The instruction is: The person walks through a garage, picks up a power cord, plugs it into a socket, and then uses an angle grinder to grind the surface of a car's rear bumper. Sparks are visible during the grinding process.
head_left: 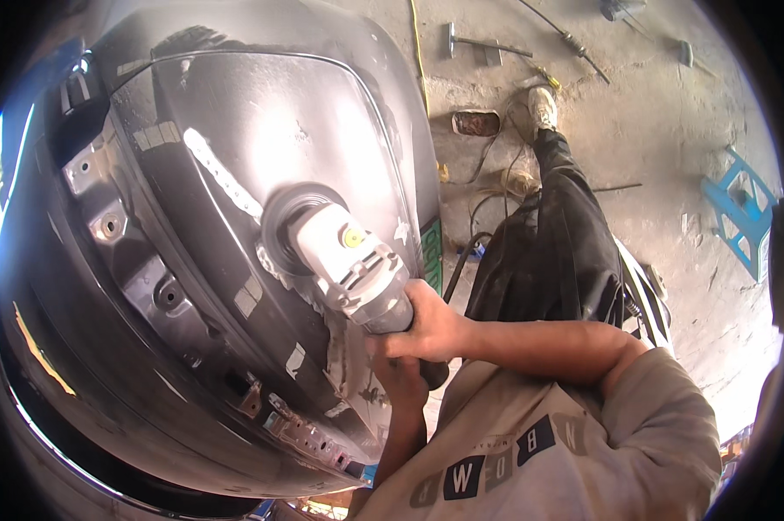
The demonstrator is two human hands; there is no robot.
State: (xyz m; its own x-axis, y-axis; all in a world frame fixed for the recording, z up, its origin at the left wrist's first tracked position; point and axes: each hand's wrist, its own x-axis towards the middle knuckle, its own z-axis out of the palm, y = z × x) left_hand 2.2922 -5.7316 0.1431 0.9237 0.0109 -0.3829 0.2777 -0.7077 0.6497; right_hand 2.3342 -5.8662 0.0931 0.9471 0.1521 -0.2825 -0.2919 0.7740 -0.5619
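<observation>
While both hands grip the grinder, I see its disc end pressed flat against the bare metal of the car panel, up and to the left of the grip. The right hand is wrapped tight around the rear of the grinder body, fingers curled over the top. The left hand sits directly beneath it, closed around the lower end of the handle; I cannot make out its fingers clearly, since the right hand and the tool cover most of them. The grinder body runs diagonally from the hands to the disc, which lies near the middle of the panel's raised section.

The disc face itself is hidden against the metal; only its dark guard rim shows. The lower edge of the panel is cut off by the lens rim, and strips of tape on it blur toward the edge.

To the right of the panel, the person's dark trouser leg and a shoe extend across the concrete floor. A hammer lies at the top, a blue stool at the far right, and a yellow cable runs along the panel edge. Nothing stands between the hands and the panel.
</observation>
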